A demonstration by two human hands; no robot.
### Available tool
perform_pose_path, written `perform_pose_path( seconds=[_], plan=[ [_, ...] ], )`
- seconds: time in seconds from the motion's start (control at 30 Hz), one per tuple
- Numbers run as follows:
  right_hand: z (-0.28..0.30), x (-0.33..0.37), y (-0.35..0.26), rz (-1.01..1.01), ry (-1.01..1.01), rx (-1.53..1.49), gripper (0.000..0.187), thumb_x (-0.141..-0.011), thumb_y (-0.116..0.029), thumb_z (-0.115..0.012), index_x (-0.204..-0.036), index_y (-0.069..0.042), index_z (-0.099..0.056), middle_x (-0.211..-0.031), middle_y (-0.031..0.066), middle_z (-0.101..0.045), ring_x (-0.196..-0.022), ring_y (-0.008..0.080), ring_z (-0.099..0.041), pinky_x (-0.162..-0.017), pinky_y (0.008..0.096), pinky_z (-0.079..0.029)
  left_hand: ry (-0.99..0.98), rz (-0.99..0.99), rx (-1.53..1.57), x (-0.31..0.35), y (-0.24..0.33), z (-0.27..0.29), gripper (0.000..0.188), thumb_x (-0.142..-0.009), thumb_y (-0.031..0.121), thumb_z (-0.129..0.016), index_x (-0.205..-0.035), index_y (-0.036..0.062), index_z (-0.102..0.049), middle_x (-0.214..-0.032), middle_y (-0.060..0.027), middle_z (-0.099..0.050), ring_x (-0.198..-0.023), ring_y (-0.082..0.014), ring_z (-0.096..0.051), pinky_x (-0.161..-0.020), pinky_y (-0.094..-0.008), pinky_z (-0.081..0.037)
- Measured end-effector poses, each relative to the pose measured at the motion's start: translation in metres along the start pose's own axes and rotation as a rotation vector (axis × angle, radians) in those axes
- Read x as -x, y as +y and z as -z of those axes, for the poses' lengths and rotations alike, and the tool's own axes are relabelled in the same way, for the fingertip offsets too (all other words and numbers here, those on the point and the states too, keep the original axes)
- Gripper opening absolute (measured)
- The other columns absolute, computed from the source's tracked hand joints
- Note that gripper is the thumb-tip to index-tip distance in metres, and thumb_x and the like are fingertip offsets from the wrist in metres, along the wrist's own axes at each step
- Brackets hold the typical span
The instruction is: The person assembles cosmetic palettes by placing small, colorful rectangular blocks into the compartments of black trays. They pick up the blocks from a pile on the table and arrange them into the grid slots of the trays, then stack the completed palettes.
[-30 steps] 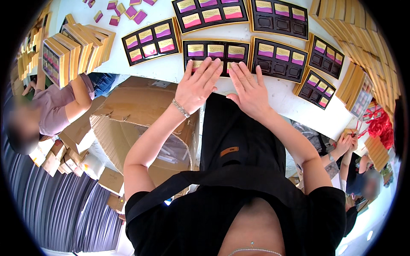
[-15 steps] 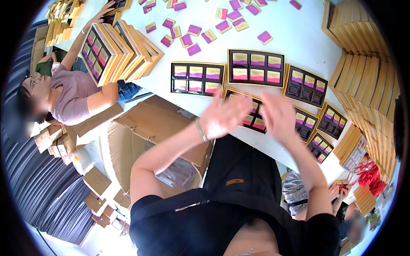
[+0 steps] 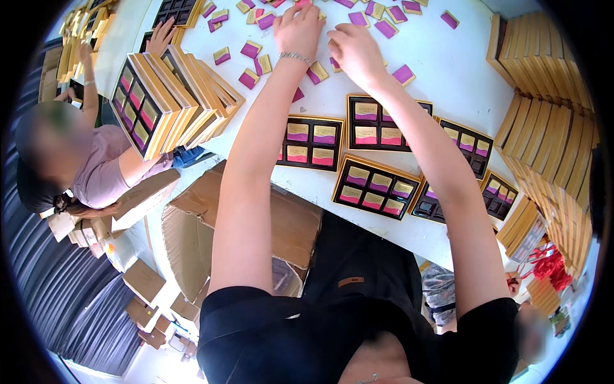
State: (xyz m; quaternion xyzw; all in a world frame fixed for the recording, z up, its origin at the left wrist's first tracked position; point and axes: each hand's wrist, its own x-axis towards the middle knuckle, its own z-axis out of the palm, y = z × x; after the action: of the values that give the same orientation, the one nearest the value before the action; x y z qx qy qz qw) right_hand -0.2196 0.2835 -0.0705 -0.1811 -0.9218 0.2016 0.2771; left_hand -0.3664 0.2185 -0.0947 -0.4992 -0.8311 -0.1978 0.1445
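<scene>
My left hand (image 3: 297, 32), with a bracelet at its wrist, reaches to the far part of the white table. Its fingers stretch over small wrapped chocolates in gold, purple and pink, and a pink chocolate (image 3: 302, 2) shows at the fingertips. To its right, my right hand (image 3: 355, 51) hovers over the scatter with fingers bent but apart; I see nothing held in it. Beneath my forearms lie gold-rimmed chocolate boxes with black trays. The front box (image 3: 374, 185) has all six compartments filled. A box at the right (image 3: 467, 144) has bare compartments in its near row.
Leaning boxes (image 3: 173, 102) stand at the left, beside a co-worker whose hand (image 3: 160, 37) is at another box. Tall stacks of gold boxes (image 3: 543, 57) line the right side. An open carton (image 3: 249, 214) sits below the table edge. Red ribbon (image 3: 551, 265) lies at far right.
Both my hands have moved from above the front box out to the scattered chocolates. The front box now shows fully. The co-worker's head and arm have shifted.
</scene>
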Motion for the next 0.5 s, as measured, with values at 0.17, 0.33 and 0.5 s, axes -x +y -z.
perform_pose_path(
  seconds=[0.17, 0.33, 0.5],
  plan=[
    [0.124, 0.041, -0.014, -0.625, -0.024, -1.048, 0.030, -0.091, -0.019, -0.069, -0.111, 0.003, -0.069, -0.094, 0.0075, -0.070, -0.087, 0.0122, -0.065, -0.082, 0.0272, -0.053, -0.278, 0.617, 1.507, 0.022, 0.015, 0.085, 0.032, -0.094, 0.022, -0.063, -0.123, 0.0086, -0.064, -0.115, -0.0160, -0.067, -0.100, -0.0235, -0.063, -0.080, -0.0338, -0.052],
    [0.204, 0.136, 0.008, -0.888, 0.032, -1.131, 0.028, -0.092, -0.016, -0.067, -0.113, 0.002, -0.068, -0.099, 0.0081, -0.069, -0.091, 0.0138, -0.065, -0.087, 0.0293, -0.053, -0.548, 0.757, 1.943, 0.055, 0.094, 0.127, 0.027, -0.096, 0.008, -0.059, -0.121, -0.0027, -0.061, -0.111, -0.0137, -0.067, -0.090, -0.0167, -0.066, -0.072, -0.0269, -0.055],
    [0.239, 0.204, 0.018, -0.908, 0.136, -0.497, 0.027, -0.088, -0.022, -0.071, -0.104, 0.000, -0.070, -0.090, 0.0061, -0.072, -0.084, 0.0098, -0.066, -0.076, 0.0257, -0.052, -0.666, 0.645, 1.452, 0.103, 0.182, 0.127, 0.019, -0.088, 0.006, -0.071, -0.105, -0.0014, -0.068, -0.091, -0.0067, -0.072, -0.079, -0.0103, -0.066, -0.068, -0.0232, -0.055]
  ],
)
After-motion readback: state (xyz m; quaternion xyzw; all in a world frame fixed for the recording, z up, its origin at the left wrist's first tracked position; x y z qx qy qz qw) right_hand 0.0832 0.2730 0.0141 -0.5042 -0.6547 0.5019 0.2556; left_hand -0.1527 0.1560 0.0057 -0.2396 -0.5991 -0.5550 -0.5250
